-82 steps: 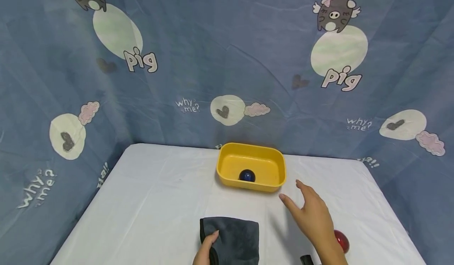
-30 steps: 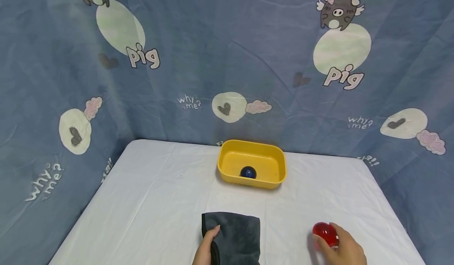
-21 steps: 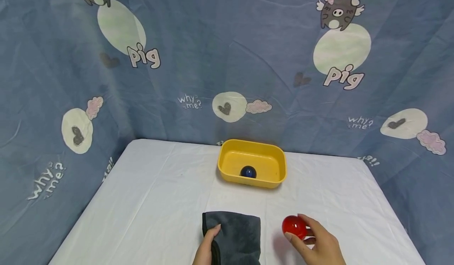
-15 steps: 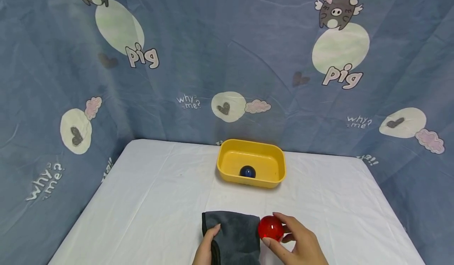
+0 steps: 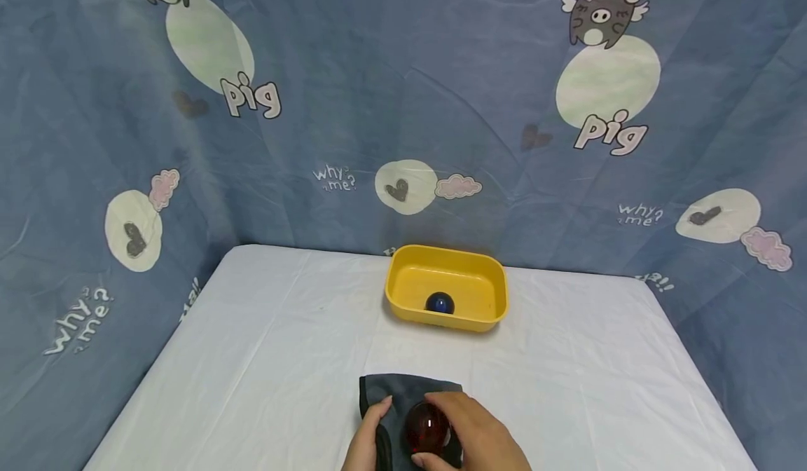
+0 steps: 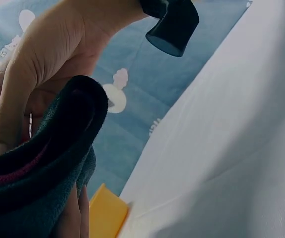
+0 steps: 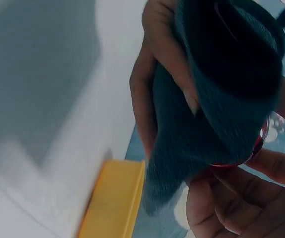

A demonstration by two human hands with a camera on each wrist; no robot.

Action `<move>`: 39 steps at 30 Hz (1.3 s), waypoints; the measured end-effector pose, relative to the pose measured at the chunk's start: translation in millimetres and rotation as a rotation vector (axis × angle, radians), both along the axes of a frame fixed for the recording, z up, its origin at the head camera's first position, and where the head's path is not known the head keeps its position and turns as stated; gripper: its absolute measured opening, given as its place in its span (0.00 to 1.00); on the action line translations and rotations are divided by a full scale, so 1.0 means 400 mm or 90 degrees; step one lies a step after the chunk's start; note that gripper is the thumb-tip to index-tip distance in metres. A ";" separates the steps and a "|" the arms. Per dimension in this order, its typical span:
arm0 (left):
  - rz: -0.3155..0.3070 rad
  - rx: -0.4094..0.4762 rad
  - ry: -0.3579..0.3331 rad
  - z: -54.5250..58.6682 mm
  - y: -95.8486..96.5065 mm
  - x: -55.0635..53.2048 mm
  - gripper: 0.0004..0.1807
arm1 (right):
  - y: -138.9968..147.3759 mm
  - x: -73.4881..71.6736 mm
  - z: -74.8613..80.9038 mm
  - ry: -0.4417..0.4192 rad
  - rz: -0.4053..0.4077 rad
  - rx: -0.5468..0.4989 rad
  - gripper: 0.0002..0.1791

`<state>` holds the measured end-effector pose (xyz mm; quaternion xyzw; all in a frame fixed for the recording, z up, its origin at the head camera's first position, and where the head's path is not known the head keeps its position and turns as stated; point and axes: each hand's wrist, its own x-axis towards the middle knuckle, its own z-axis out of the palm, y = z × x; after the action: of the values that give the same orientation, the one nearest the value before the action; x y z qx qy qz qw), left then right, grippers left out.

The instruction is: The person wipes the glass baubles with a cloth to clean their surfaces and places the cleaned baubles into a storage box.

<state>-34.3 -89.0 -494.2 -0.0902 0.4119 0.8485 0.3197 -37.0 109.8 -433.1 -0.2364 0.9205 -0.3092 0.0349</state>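
Note:
My left hand [image 5: 366,441] grips a folded dark grey cloth [image 5: 406,387] by its left edge, thumb on top. In the right wrist view the cloth [image 7: 212,124] hangs in folds and partly covers the ball. With thumb and fingers, my right hand [image 5: 484,437] holds a clear red ball [image 5: 426,427] over the cloth; it looks dark against the grey. From the left wrist view the right hand [image 6: 38,59] curls behind the cloth [image 6: 58,198], and most of the ball is hidden there.
A yellow rectangular tub [image 5: 492,324] stands near the far edge of the white-covered table [image 5: 284,359]. Inside it lies a dark blue ball [image 5: 440,303]. A blue printed curtain [image 5: 302,106] hangs behind and beside the table. A black device [image 6: 175,29] sits on the right wrist.
My right hand took hold of the red ball at the right and carried it left onto the cloth. The left hand has kept its hold on the cloth.

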 end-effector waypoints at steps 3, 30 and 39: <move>-0.034 0.045 0.016 0.000 -0.003 0.004 0.32 | -0.014 0.002 -0.006 0.008 0.020 0.035 0.37; -0.125 0.131 0.005 0.004 -0.004 0.013 0.36 | -0.049 0.004 -0.079 0.328 -0.005 0.018 0.31; -0.041 -0.020 -0.017 -0.011 -0.011 0.016 0.46 | -0.058 0.017 -0.077 0.240 -0.033 0.061 0.35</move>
<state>-28.0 -93.2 -498.7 -0.0930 0.4235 0.8300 0.3507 -30.1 86.6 -464.0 -0.2643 0.9301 -0.2162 -0.1352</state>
